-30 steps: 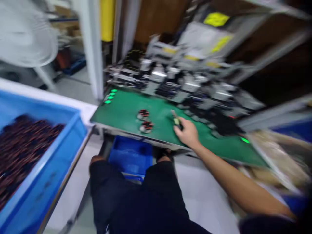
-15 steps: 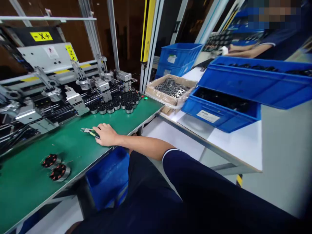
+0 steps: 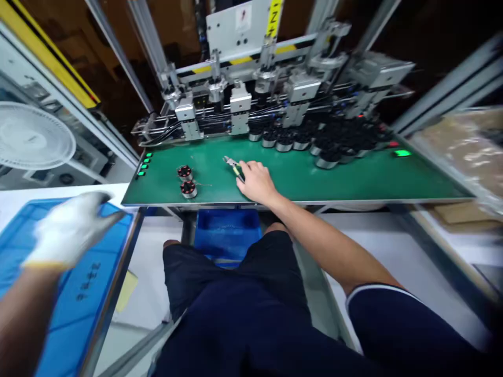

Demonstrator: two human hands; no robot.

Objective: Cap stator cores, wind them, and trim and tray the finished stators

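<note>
My bare right hand (image 3: 256, 181) is closed around the handles of small pliers (image 3: 236, 167) on the green work surface, their metal jaws pointing up and left. My left hand (image 3: 70, 226), in a white glove with dark fingertips, is blurred over a blue bin at the left, thumb and fingers apart and nothing visible between them. Two round motor parts with copper-coloured windings, one (image 3: 184, 173) just behind the other (image 3: 188, 189), lie left of the pliers. Several black-topped round parts (image 3: 284, 141) are grouped behind and right of my right hand.
A machine with metal clamps (image 3: 239, 104) runs along the back of the green surface (image 3: 220, 193). The blue bin (image 3: 88, 283) stands at the left, below a white round fan (image 3: 31, 137). Another blue bin (image 3: 228, 230) is under the front edge. A plastic-lined box (image 3: 463, 152) is at the right.
The view has swung left, bringing in the fan, the left blue bin and my gloved left hand. My right hand is still on the pliers.
</note>
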